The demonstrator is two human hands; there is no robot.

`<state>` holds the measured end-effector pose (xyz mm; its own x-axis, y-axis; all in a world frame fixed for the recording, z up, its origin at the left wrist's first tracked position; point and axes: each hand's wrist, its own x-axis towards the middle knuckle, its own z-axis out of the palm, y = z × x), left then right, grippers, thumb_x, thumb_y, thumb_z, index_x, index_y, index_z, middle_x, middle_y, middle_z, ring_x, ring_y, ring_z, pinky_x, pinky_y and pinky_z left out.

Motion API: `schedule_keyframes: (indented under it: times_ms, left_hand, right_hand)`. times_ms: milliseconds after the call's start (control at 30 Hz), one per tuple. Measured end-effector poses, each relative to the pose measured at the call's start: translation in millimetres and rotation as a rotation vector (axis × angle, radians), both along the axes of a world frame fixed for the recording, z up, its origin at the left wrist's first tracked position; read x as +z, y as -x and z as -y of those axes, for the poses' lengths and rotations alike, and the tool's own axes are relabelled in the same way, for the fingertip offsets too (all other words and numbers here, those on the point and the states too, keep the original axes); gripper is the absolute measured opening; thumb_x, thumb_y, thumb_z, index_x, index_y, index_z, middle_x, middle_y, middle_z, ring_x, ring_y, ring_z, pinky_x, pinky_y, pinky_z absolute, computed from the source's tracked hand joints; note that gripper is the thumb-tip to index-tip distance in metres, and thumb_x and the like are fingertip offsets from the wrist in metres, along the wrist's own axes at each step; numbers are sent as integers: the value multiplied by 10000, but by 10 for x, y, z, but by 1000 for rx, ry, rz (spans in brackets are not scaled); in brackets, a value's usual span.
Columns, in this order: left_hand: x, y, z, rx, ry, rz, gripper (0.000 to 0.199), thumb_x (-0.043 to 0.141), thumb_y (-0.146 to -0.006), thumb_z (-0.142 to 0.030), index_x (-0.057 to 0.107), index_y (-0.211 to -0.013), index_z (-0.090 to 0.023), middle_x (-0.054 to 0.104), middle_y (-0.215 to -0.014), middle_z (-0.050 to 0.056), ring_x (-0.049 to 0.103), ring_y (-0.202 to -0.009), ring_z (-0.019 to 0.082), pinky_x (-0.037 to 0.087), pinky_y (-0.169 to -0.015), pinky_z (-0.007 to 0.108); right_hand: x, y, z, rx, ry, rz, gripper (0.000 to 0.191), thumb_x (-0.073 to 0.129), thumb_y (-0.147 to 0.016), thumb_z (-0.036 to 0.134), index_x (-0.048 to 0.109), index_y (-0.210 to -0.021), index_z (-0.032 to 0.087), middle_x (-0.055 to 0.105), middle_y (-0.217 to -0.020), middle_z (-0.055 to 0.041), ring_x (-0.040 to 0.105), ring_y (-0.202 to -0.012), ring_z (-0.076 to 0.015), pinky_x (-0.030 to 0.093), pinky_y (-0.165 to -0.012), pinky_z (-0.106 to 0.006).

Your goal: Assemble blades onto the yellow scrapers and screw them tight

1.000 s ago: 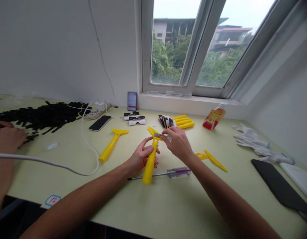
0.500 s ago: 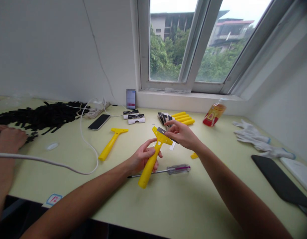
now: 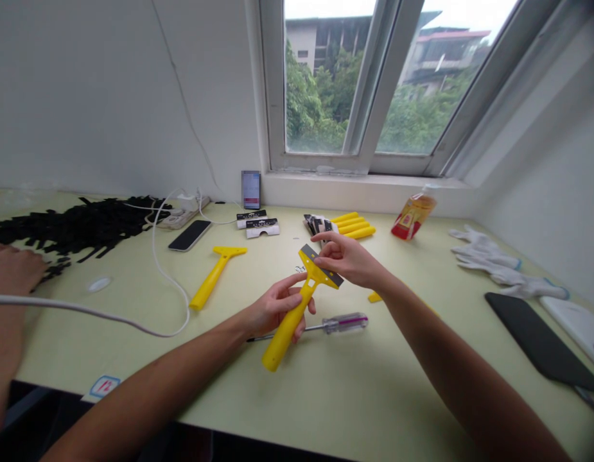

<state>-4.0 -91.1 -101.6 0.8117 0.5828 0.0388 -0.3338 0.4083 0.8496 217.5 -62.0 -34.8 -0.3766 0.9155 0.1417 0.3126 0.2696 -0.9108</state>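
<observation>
My left hand (image 3: 277, 307) is closed around a yellow scraper (image 3: 286, 333), its head tilted up and away from me. Across that head lies a thin grey blade (image 3: 333, 278), pinched at its middle by the thumb and fingers of my right hand (image 3: 352, 258). The fingertips partly cover the blade. Under the scraper, a screwdriver (image 3: 345, 323) with a clear and purple handle rests on the table. Just past my left fingers sit several small metal pieces (image 3: 300, 269), too tiny to name. Another yellow scraper (image 3: 214, 277), without a blade, lies to the left.
Several yellow handles (image 3: 353, 224) lie behind my right hand beside black-and-white packets (image 3: 318, 224). Small boxes (image 3: 262, 227), a phone (image 3: 190, 235), a white cable (image 3: 157, 256) and black strips (image 3: 99, 228) occupy the left. A bottle (image 3: 413, 216) and gloves (image 3: 484, 260) are right. Another person's hand (image 3: 20, 268) shows far left.
The blade now lies squarely along the scraper's head, where it sat askew before. Both hands have shifted only slightly, and the scraper's handle end has swung a little towards me.
</observation>
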Motion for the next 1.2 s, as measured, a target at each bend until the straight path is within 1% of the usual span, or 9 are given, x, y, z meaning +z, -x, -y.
schedule_keyframes:
  times_ms: [100, 233, 400, 433, 500, 600, 700, 1000, 1200]
  left_hand:
    - [-3, 9, -12, -17, -6, 8, 506, 609, -911, -300, 429, -1384, -287, 644, -930, 65, 684, -566, 180, 557, -467, 277]
    - [32, 22, -11, -13, -9, 5, 430, 556, -915, -244, 446, -1330, -268, 641, -864, 46, 675, -518, 183, 548, -429, 269]
    - [125, -26, 66, 52, 13, -11, 359, 575, -874, -245, 479, -1219, -254, 586, -1047, 62, 729, -712, 248, 574, -419, 290]
    - [135, -44, 87, 73, 9, -25, 362, 581, -880, -264, 468, -1224, -256, 580, -1042, 57, 729, -718, 245, 575, -417, 287]
    - [141, -79, 122, 124, -5, -67, 368, 589, -900, -313, 445, -1233, -255, 577, -978, 36, 712, -633, 207, 559, -389, 264]
    - [131, -118, 153, 205, -28, -112, 353, 608, -908, -368, 448, -1189, -228, 571, -906, 10, 638, -464, 132, 480, -314, 196]
    - [121, -132, 163, 244, -35, -119, 340, 614, -908, -387, 460, -1155, -212, 570, -883, -1, 576, -386, 88, 414, -279, 162]
    - [81, -119, 140, 238, 33, -145, 367, 652, -876, -414, 463, -1116, -212, 567, -886, -7, 584, -400, 89, 441, -297, 176]
    - [90, -109, 110, 270, 76, -206, 372, 659, -867, -434, 477, -1106, -214, 558, -882, -12, 570, -408, 75, 435, -302, 170]
  right_hand:
    - [3, -12, 5, 8, 7, -12, 446, 692, -792, 321, 538, -1193, 201, 642, -753, 20, 592, -638, -118, 470, -556, -240]
    - [20, -1, 41, -24, -49, 42, 460, 696, -794, 326, 542, -1217, 230, 661, -788, 12, 614, -662, -132, 490, -569, -252]
    - [41, 123, 157, -33, -81, 100, 442, 673, -808, 306, 551, -1227, 234, 670, -788, 11, 635, -685, -139, 515, -607, -262]
    - [41, 157, 184, -22, -75, 106, 441, 668, -812, 302, 549, -1231, 234, 671, -788, 12, 635, -680, -136, 512, -604, -258]
    - [38, 221, 228, -6, -72, 129, 425, 661, -822, 297, 552, -1228, 236, 669, -779, 17, 626, -661, -127, 501, -588, -247]
    - [30, 273, 255, -16, -71, 153, 408, 662, -825, 296, 558, -1216, 240, 666, -763, 23, 618, -646, -120, 487, -572, -238]
    - [18, 273, 240, -13, -25, 152, 416, 663, -821, 291, 550, -1218, 243, 673, -769, 22, 627, -649, -127, 484, -554, -236]
    - [-77, 242, 186, -25, 12, 200, 407, 629, -833, 287, 557, -1232, 251, 694, -807, 2, 649, -686, -143, 502, -594, -258]
    - [-107, 166, 66, 34, 141, 182, 440, 588, -847, 285, 505, -1272, 211, 715, -867, -32, 651, -692, -149, 504, -577, -260]
